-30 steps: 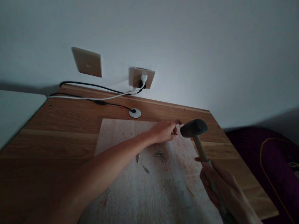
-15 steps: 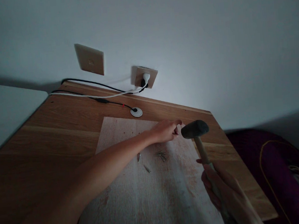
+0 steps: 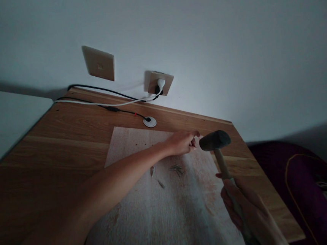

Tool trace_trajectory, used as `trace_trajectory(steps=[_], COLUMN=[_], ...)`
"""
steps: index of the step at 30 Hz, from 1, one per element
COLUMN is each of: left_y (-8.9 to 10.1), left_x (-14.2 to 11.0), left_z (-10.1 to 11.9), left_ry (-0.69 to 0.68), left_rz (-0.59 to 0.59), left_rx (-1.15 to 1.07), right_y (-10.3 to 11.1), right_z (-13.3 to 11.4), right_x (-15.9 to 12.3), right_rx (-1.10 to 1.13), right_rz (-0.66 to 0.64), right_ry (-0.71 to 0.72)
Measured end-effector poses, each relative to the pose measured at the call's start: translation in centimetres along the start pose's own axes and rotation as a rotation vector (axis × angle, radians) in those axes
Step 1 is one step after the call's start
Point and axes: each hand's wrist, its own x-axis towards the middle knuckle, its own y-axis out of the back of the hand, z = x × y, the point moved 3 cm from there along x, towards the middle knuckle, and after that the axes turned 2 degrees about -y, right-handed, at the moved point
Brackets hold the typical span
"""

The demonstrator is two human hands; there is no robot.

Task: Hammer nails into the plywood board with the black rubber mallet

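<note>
A pale plywood board (image 3: 160,214) lies on a wooden desk (image 3: 54,147). My left hand (image 3: 181,142) reaches across to the board's far right corner, fingers pinched together on something too small to make out. My right hand (image 3: 245,207) grips the wooden handle of a mallet (image 3: 215,144). The mallet's dark head hovers just right of my left fingertips. Several loose nails (image 3: 175,170) lie on the board below my left hand.
Black and white cables (image 3: 107,102) run along the desk's back edge to a wall socket (image 3: 159,83) and a desk grommet (image 3: 149,121). A blank wall plate (image 3: 99,63) sits left of the socket. Dark purple fabric (image 3: 301,186) lies right of the desk.
The view has shifted slightly; both hands and the mallet hold nearly the same positions over the board's far corner.
</note>
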Motion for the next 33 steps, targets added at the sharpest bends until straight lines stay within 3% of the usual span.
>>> trace_trajectory(steps=[33], left_y=[-0.1], left_x=[-0.2], left_z=[0.3], left_ry=[-0.022], left_rz=[-0.012], left_rx=[0.026], right_y=[0.2], right_z=[-0.6], right_x=[-0.5], right_rx=[0.015], right_rz=[0.021], right_ry=[-0.041])
